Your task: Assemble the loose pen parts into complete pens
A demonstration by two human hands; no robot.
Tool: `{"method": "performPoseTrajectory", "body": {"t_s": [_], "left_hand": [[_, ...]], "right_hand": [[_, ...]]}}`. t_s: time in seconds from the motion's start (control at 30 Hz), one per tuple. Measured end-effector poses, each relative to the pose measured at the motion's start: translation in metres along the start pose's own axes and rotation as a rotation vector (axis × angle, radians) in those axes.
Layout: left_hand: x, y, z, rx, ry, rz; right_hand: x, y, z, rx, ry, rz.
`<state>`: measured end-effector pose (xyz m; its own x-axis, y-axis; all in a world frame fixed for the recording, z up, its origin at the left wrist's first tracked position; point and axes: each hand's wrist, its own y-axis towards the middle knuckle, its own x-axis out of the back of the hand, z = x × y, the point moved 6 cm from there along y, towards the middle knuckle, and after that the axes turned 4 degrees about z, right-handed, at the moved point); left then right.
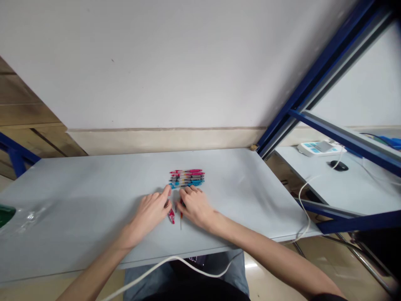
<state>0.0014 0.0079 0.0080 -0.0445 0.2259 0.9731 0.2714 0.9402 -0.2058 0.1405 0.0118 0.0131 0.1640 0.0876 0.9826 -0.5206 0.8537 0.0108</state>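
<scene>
1. While both palms face down on the pale grey tabletop (78, 188), the left hand (150, 213) lies loosely spread, its thumb touching a small red pen piece (171, 216).
2. Fingers half curled, the right hand (196, 207) pinches a thin orange-tipped refill (181, 219), whose long axis runs toward the person.
3. Just beyond the fingertips, a tidy row of pink, dark and blue plastic pens (187, 177) lies crosswise, long axes left to right.
</scene>
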Motion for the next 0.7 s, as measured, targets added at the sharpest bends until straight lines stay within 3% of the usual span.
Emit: {"method": "performPoseTrajectory", "body": {"t_s": [0.17,0.37,0.43,0.53,0.63,0.7], "left_hand": [[0.005,0.004,0.004,-0.02,0.006,-0.036],[0.0,-0.007,0.007,-0.13,-0.016,-0.242],[0.005,-0.01,0.012,-0.146,-0.061,-0.29],[0.026,-0.003,0.014,-0.178,-0.158,-0.37],[0.046,0.022,-0.001,-0.285,-0.289,-0.408],[0.048,0.041,-0.014,-0.367,-0.353,-0.407]], "right_hand": [[-0.01,0.009,-0.003,0.016,-0.056,0.029],[-0.002,0.015,-0.017,0.083,0.145,-0.025],[0.008,0.02,-0.025,0.087,0.341,-0.074],[0.026,0.031,-0.044,0.05,0.809,-0.193],[0.032,0.043,-0.069,-0.09,1.252,-0.32],[0.028,0.046,-0.082,-0.171,1.484,-0.374]]}}
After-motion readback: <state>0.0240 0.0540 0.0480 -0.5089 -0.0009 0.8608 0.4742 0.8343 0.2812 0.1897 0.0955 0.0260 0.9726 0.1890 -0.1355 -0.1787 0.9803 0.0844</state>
